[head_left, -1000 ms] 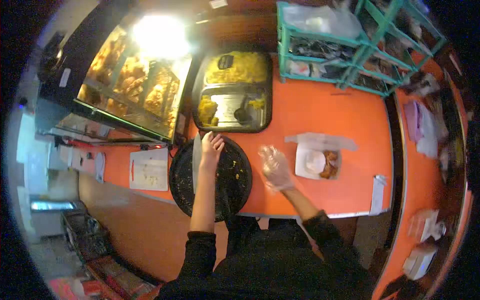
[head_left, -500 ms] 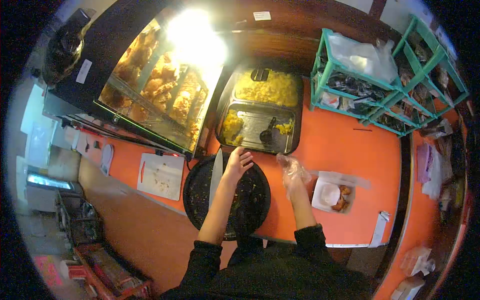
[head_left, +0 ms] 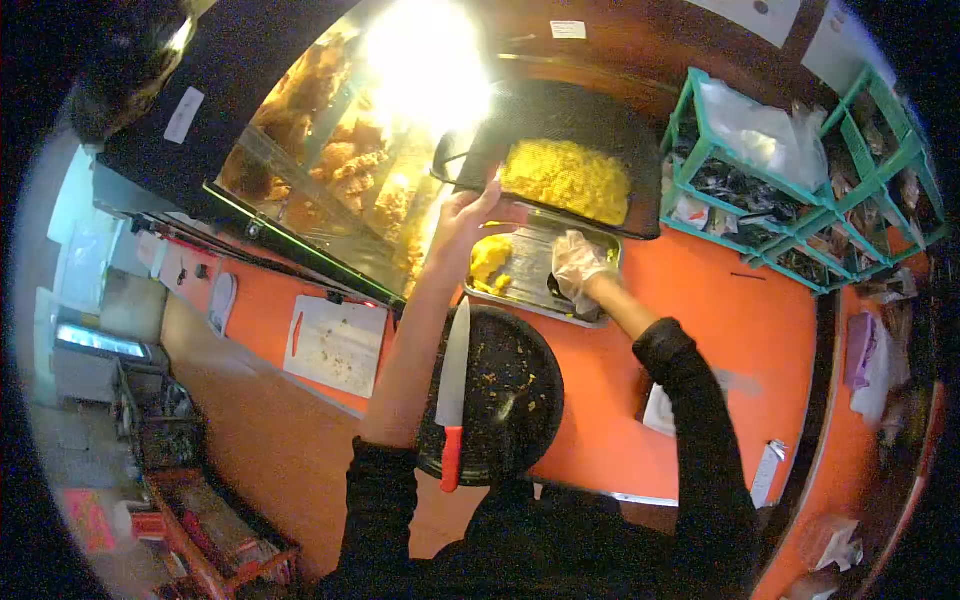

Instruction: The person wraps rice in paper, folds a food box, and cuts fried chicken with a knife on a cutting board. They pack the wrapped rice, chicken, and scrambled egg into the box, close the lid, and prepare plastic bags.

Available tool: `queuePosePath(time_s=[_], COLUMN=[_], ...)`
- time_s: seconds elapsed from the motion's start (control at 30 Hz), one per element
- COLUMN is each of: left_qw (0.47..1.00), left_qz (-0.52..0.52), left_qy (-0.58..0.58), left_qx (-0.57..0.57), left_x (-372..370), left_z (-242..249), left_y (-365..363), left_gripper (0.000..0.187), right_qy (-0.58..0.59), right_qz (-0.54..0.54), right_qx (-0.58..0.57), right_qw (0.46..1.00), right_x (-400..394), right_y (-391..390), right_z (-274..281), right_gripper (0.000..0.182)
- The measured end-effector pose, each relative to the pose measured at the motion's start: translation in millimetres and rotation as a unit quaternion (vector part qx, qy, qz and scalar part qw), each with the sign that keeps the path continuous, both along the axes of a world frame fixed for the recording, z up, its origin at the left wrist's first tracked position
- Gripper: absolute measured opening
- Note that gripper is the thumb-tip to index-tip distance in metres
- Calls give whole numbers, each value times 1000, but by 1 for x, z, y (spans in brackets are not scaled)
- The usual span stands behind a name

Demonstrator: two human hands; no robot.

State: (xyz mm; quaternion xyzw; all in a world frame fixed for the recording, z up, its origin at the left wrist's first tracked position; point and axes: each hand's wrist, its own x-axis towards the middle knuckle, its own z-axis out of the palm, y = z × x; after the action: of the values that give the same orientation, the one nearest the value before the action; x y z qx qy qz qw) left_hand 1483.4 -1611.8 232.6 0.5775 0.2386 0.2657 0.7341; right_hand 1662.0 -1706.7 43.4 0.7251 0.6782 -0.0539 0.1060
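My bare left hand (head_left: 468, 218) grips the near-left edge of a black tray (head_left: 645, 170) that is tilted up, with a heap of yellow rice-like food (head_left: 565, 180) in it. Below its near rim lies a shallow metal pan (head_left: 520, 302) with some of the yellow food (head_left: 490, 262) at its left side. My right hand (head_left: 580, 265), in a clear plastic glove, reaches into the pan's right part, its fingers closed around a black scoop (head_left: 554, 286) that is mostly hidden.
A large knife (head_left: 453, 365) with a red handle lies across a round black board (head_left: 520, 400). To the left are a white cutting board (head_left: 335, 345) and a lit glass case (head_left: 330, 165) of fried food. Green racks (head_left: 755, 215) stand right. My sleeve partly covers a white box (head_left: 659, 410).
Both hands have moved forward. My left hand has taken hold of the black tray and tipped it up; my gloved right hand has gone into the metal pan and closed on the scoop.
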Motion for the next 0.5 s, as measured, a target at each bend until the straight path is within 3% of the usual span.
queuePosePath(time_s=[0.07,0.1,0.17,0.23,0.27,0.33,0.37,0.43,0.47,0.5], left_qw=[998,998,996,996,996,997,997,994,994,993], left_qz=[-9,-7,-13,-18,-11,-8,-5,-45,-42,-41], left_qy=[51,51,71,56,62,66,65,76,86,88], left_qx=[23,23,55,62,56,38,40,59,60,60], left_x=[4,4,4,3,3,6,6,6,5,3], left_z=[9,13,19,16,15,13,13,15,15,14], left_y=[7,8,10,11,12,15,18,22,22,21], left_gripper=[48,48,49,49,50,49,49,53,53,53], right_qy=[-44,-44,16,81,187,209,208,80,173,175], right_qz=[114,116,51,-3,-102,-205,-202,-213,-222,-221], right_qx=[-168,-168,-104,1,119,204,205,335,266,265], right_qw=[978,978,993,997,970,934,935,914,922,922], right_x=[-2,-10,-31,-35,-40,-57,-68,-92,-95,-100], right_y=[9,6,-4,9,18,31,38,42,42,42], right_z=[4,21,63,21,8,22,20,19,20,7], right_gripper=[29,29,26,28,28,31,31,36,49,49])
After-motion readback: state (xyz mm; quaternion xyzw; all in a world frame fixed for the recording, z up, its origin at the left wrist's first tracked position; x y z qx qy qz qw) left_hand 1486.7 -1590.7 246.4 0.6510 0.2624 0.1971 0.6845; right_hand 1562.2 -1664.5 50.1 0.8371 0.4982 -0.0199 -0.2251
